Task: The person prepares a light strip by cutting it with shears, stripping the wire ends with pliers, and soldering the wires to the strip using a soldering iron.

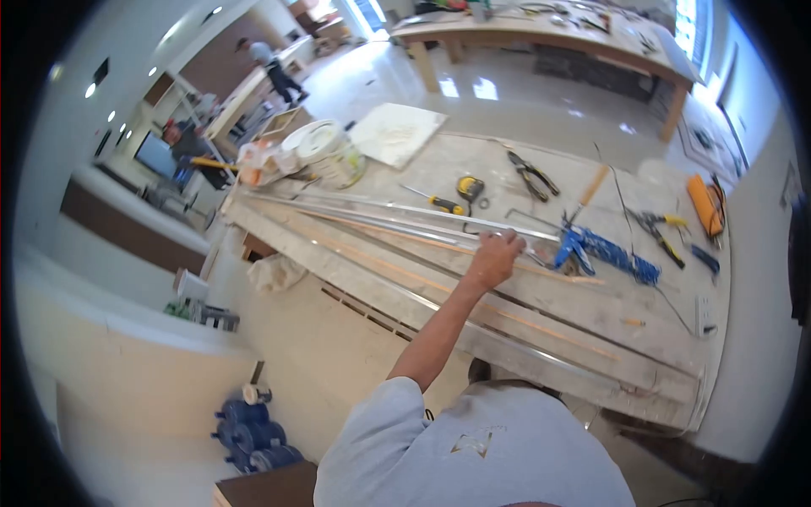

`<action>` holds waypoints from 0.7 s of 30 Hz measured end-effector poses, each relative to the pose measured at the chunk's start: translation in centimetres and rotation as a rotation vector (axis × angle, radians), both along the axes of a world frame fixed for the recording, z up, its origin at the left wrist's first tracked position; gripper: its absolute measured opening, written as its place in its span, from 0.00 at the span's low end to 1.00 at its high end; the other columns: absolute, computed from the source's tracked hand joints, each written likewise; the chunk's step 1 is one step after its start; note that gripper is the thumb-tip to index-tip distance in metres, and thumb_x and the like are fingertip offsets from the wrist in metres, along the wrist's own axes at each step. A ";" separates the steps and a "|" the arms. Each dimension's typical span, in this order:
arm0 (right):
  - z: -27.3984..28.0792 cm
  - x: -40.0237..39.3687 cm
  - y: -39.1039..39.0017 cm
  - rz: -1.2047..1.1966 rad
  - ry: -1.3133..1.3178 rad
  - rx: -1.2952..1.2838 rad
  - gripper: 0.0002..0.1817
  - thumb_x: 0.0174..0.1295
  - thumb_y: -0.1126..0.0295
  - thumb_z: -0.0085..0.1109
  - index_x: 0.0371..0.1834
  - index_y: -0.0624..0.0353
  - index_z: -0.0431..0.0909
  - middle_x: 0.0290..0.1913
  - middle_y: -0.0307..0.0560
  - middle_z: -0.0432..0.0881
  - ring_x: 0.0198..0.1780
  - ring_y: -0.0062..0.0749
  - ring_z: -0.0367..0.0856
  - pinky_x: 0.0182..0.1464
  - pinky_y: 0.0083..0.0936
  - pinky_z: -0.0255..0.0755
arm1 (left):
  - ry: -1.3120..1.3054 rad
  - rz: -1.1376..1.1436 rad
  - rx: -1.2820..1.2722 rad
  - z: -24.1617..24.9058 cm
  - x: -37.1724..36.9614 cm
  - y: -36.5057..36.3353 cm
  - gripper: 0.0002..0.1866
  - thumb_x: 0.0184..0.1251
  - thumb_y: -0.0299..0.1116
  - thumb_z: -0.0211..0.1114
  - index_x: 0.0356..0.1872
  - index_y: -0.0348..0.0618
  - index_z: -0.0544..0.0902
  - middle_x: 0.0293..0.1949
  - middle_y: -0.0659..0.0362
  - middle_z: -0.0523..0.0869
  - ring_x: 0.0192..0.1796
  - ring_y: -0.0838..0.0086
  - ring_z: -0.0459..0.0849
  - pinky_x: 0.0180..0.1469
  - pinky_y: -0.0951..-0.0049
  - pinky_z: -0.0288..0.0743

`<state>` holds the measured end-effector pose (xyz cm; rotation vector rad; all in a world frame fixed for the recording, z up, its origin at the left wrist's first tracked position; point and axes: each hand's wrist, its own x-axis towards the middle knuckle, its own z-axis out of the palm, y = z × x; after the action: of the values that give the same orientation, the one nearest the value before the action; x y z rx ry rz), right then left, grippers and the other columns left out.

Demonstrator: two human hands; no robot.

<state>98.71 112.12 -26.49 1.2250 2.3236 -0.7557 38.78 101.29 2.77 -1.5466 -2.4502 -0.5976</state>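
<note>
My left hand (497, 258) reaches over the worktable (642, 338), its fingers bent and closed on a thin metal strip (401, 230). Other long metal and wooden strips (384, 269) fan out beside it. Just right of the hand lies a blue caulking gun (574, 249) with a blue-stained barrel. Past the fingers are a yellow tape measure (470, 188), a yellow-black screwdriver (445, 204) and black pliers (532, 174). My right hand is out of view.
Yellow-handled pliers (657, 232) and an orange pouch (704, 205) lie at the right. A white bucket (331, 154) and white board (397, 135) sit at the far left end. Another workbench (541, 29) stands behind. One person (274, 69) stands far off; another (187, 144) is nearer.
</note>
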 end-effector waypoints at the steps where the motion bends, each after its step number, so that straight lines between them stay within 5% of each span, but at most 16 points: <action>1: 0.1 -1.1 0.7 0.021 0.001 0.004 0.16 0.69 0.61 0.56 0.29 0.60 0.84 0.33 0.50 0.88 0.37 0.47 0.87 0.43 0.44 0.78 | -0.020 -0.034 -0.003 0.4 0.1 -0.3 0.11 0.66 0.26 0.60 0.47 0.49 0.82 0.46 0.55 0.82 0.49 0.57 0.84 0.60 0.49 0.65; 21: 0.7 -11.1 5.3 0.253 -0.027 0.038 0.12 0.65 0.62 0.59 0.31 0.59 0.84 0.33 0.50 0.88 0.38 0.46 0.87 0.43 0.43 0.79 | -0.060 -0.159 0.105 3.7 1.2 -2.2 0.09 0.65 0.28 0.66 0.44 0.51 0.79 0.48 0.57 0.79 0.56 0.60 0.81 0.58 0.54 0.65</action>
<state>87.57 117.40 -25.75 0.9245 2.4197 -0.6063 39.98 99.08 6.50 -1.7152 -2.3108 -0.7971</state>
